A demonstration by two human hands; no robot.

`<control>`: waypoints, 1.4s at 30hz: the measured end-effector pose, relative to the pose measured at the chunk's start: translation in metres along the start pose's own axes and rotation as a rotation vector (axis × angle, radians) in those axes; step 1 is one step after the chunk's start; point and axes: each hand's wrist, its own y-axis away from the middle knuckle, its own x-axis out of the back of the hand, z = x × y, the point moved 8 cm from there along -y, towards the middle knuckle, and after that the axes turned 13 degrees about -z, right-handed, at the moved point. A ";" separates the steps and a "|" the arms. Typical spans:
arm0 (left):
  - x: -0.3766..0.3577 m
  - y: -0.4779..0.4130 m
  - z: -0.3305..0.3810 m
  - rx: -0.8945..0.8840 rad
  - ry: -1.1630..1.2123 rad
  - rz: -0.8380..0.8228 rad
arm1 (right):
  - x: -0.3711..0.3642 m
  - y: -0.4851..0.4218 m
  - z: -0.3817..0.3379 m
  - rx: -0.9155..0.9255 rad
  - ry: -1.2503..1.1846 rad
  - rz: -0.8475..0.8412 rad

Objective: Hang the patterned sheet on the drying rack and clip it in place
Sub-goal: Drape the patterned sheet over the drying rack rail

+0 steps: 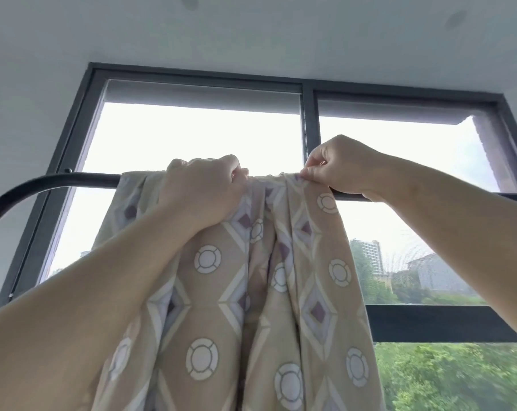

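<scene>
- Patterned sheet (251, 292) hangs bunched over the black rack bar (58, 179).
- Left hand (204, 188) grips its top fold, fingers curled.
- Right hand (337, 167) pinches the fold's right edge.

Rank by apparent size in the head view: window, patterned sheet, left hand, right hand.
1. window
2. patterned sheet
3. left hand and right hand: about alike, and nearness to the camera is unsure, so not ranked.
</scene>
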 end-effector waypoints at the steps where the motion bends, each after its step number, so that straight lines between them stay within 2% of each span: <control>1: -0.001 -0.002 0.000 0.012 -0.006 -0.016 | 0.000 0.001 0.002 -0.009 -0.009 0.003; 5: -0.008 -0.006 0.000 0.035 0.001 -0.099 | -0.006 0.008 -0.015 0.039 0.229 0.076; 8: -0.006 -0.005 -0.003 0.033 0.046 -0.090 | -0.034 0.014 -0.029 0.024 0.175 -0.014; 12: -0.003 0.000 -0.005 -0.022 0.119 -0.098 | -0.044 0.017 -0.032 -0.018 0.264 -0.059; 14: -0.002 0.002 -0.005 -0.036 0.115 -0.093 | -0.036 0.019 -0.033 0.001 0.295 -0.007; 19: 0.002 0.006 0.003 -0.039 0.019 0.047 | -0.033 0.024 -0.040 -0.011 0.630 0.125; 21: 0.000 0.002 0.005 -0.028 -0.035 0.074 | -0.030 0.019 -0.038 0.002 0.647 0.167; 24: 0.003 -0.001 0.007 -0.029 -0.061 0.117 | -0.011 0.008 -0.027 0.016 0.427 0.219; 28: 0.011 0.001 0.007 -0.038 -0.013 0.158 | 0.017 -0.007 0.011 -0.131 -0.150 0.267; 32: 0.014 -0.002 0.000 0.007 0.063 0.120 | 0.038 0.007 0.049 -0.264 -0.841 0.414; 34: 0.011 -0.005 -0.004 0.027 0.101 0.065 | 0.046 0.020 0.067 -0.258 -1.060 0.475; 35: 0.007 -0.008 -0.005 0.028 0.138 0.009 | 0.047 0.025 0.073 -0.282 -1.078 0.474; 37: -0.006 -0.013 0.001 0.010 0.206 -0.134 | 0.037 0.023 0.073 -0.327 -0.952 0.330; 39: -0.015 -0.018 0.017 -0.021 0.204 -0.215 | 0.012 0.016 0.059 -0.308 -0.804 0.006; 41: -0.019 -0.022 0.033 -0.044 0.157 -0.211 | -0.004 0.023 0.048 -0.322 -0.568 -0.247; 42: -0.018 -0.024 0.038 -0.050 0.147 -0.183 | -0.006 0.028 0.047 -0.334 -0.443 -0.303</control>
